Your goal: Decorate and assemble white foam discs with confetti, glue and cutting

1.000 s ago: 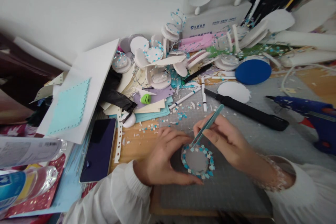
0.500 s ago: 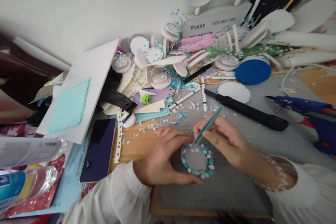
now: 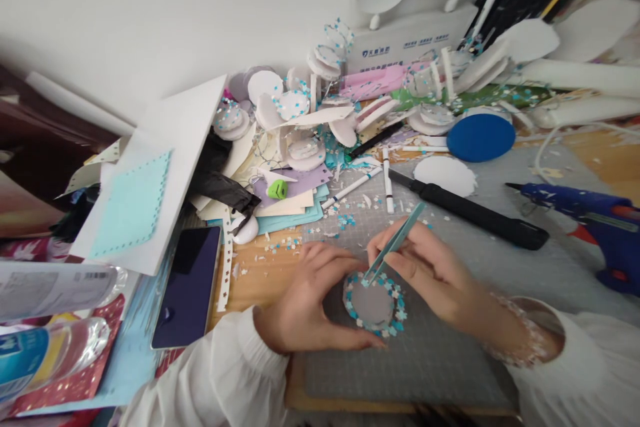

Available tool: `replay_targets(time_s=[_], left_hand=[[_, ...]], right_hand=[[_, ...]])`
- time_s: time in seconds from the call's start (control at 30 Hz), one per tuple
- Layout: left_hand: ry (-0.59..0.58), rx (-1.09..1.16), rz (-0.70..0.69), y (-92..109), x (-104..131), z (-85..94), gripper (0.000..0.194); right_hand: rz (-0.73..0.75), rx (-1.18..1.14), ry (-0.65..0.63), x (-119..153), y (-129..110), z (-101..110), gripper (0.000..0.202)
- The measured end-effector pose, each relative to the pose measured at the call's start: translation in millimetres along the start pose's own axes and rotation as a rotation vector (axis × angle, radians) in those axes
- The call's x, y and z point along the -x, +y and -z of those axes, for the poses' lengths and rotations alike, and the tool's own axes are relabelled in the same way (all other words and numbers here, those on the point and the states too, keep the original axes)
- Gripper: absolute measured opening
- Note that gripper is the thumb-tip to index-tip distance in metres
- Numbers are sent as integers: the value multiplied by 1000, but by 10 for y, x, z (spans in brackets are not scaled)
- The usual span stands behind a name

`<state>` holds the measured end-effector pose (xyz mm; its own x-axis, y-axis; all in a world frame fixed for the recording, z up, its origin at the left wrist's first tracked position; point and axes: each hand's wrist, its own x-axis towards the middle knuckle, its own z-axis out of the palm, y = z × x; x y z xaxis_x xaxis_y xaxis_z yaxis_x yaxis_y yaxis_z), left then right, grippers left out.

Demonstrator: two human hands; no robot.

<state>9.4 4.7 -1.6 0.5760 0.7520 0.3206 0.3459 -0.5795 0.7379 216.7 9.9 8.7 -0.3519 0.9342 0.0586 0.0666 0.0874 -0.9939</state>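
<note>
My right hand (image 3: 425,267) pinches a pair of teal tweezers (image 3: 400,240), whose tips touch the upper left rim of a small round disc (image 3: 373,307). Blue and white star-shaped paper pieces ring the disc, leaving its pale grey middle bare. Curved about the disc's left side, my left hand (image 3: 320,307) has its index finger at the upper edge and its thumb at the lower edge. The disc lies over the grey cutting mat (image 3: 410,373). Whether a piece sits between the tweezer tips is too small to tell.
Loose paper stars (image 3: 345,220) lie beyond my hands. A black tool (image 3: 475,213), a blue glue gun (image 3: 590,213) and a blue round lid (image 3: 481,137) are at the right. Left are a phone (image 3: 187,287) and bottles (image 3: 50,353). Several white discs crowd the back.
The tweezer tips have shifted slightly left along the disc's rim. The disc sits a touch farther left and up. My left hand stays in nearly the same place.
</note>
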Motion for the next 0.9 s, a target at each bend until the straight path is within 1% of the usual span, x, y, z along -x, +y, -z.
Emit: replay_targets(time_s=[0.13,0.3,0.53,0.7,0.9], left_hand=[[-3,3,8,-5,6,-4,67],[12,-3,0,-13,18,-12,69],[-20,-3,35,-5,18,-2,69],[-15,-9,20,2,11,4,68],[-36,-15,42,10,9,8,68]], right_hand=[[3,-4,13,-1,1,0,16],[-30,-35,115,-45,21,19,18],[-111,-20,20,-70,2,14,25],[-128,-18,17,-77,0,21,24],[-152,-26,20,-80,33,28,29]])
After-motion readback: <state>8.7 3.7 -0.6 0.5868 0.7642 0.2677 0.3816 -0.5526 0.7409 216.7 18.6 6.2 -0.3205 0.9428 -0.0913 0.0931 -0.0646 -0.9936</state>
